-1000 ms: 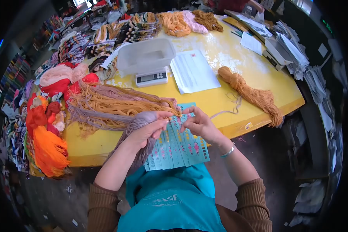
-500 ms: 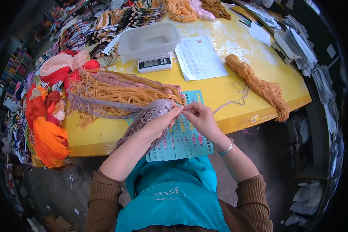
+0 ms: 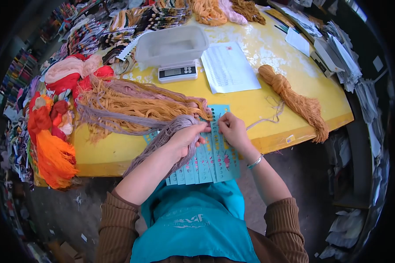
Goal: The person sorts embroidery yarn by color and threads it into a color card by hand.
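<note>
My left hand (image 3: 189,136) is closed around the looped end of a greyish-purple hank of thread (image 3: 174,133), whose strands trail down to the left over my forearm. My right hand (image 3: 233,130) is pinched over the right side of the teal punched cards (image 3: 202,164); whatever lies between its fingertips is too small to make out. These cards overlap in a fan at the table's front edge, with rows of holes and coloured thread in several of them. Beyond my left hand lie long golden-brown and dusty-pink hanks (image 3: 149,103).
A tan twisted hank (image 3: 294,98) lies on the yellow table (image 3: 303,57) at right. A printed sheet (image 3: 230,65) is beside a small scale (image 3: 177,72) with a plastic tub (image 3: 171,46). Red, pink and orange hanks (image 3: 55,151) crowd the left edge.
My hands have come apart: the right has moved right, away from the left hand, to above the cards. The left still grips the greyish-purple hank.
</note>
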Demonstrator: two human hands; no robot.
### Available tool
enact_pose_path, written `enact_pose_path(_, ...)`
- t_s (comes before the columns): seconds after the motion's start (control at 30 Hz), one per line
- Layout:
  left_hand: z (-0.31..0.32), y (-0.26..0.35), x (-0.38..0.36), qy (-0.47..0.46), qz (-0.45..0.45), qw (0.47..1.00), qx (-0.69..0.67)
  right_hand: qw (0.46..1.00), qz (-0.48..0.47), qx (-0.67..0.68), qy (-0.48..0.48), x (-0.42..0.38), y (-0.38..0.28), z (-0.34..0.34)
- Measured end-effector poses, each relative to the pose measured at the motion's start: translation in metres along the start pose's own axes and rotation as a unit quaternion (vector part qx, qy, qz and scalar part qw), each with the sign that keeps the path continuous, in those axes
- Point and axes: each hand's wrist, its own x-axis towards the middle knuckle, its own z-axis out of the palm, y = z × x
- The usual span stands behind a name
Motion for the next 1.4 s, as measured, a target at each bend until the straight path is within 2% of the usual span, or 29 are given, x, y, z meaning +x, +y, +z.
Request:
enact_pose_path(0.13, 0.007, -0.01, 0.003, 0.025, 0.024, 0.999, 0.018, 0.998, 0.01, 0.056, -0.012, -0.006, -0.001, 0.005)
enact_pose_path(0.2, 0.007, -0.016, 0.008, 0.041, 0.086, 0.992, 0.078, 0.998, -0.003, 0.068, -0.013, -0.007, -0.002, 0.008)
enact_pose_path(0.3, 0.007, -0.022, 0.011, 0.052, 0.119, 0.988, 0.079, 0.995, 0.006, 0.102, -0.009, -0.008, -0.004, 0.011)
enact_pose_path(0.33, 0.005, -0.023, 0.014, 0.052, 0.119, 0.988, 0.08, 0.995, 0.012, 0.102, -0.014, -0.008, -0.005, 0.01)
enact_pose_path(0.4, 0.0, -0.022, 0.02, 0.056, 0.048, 0.987, 0.142, 0.994, 0.017, 0.102, -0.019, -0.008, -0.006, 0.01)
enact_pose_path(0.7, -0.004, -0.017, 0.026, 0.055, 0.013, 0.983, 0.173, 0.986, 0.037, 0.155, -0.039, -0.006, -0.007, 0.012)
enact_pose_path(0.8, -0.011, -0.017, 0.02, 0.072, 0.056, 0.97, 0.227, 0.99, 0.047, 0.123, -0.047, -0.005, -0.008, 0.012)
enact_pose_path(0.83, -0.015, -0.019, 0.024, 0.086, 0.071, 0.973, 0.202, 0.996, 0.026, 0.065, -0.047, -0.004, -0.008, 0.013)
enact_pose_path(0.87, -0.022, -0.018, 0.024, 0.088, 0.056, 0.97, 0.222, 0.999, 0.006, 0.007, -0.046, -0.003, -0.008, 0.014)
enact_pose_path(0.9, -0.023, -0.009, 0.017, 0.09, 0.041, 0.965, 0.241, 0.999, 0.006, 0.008, -0.046, -0.003, -0.011, 0.013)
enact_pose_path(0.97, -0.022, -0.004, 0.008, 0.077, 0.053, 0.97, 0.223, 0.996, 0.035, -0.051, -0.067, -0.003, -0.019, 0.011)
enact_pose_path(1.03, -0.016, -0.002, 0.003, 0.03, 0.111, 0.985, 0.132, 0.995, 0.041, -0.061, -0.069, 0.0, -0.021, 0.013)
enact_pose_path(1.17, -0.023, -0.003, 0.006, 0.001, 0.087, 0.995, 0.057, 0.989, 0.052, -0.098, -0.099, 0.002, -0.026, 0.008)
enact_pose_path(1.27, -0.019, -0.003, 0.004, -0.008, 0.075, 0.996, 0.057, 0.99, 0.065, -0.069, -0.101, 0.003, -0.019, 0.009)
enact_pose_path(1.4, -0.004, 0.008, -0.011, -0.1, 0.074, 0.982, 0.142, 0.993, 0.027, -0.102, -0.062, 0.0, -0.019, 0.016)
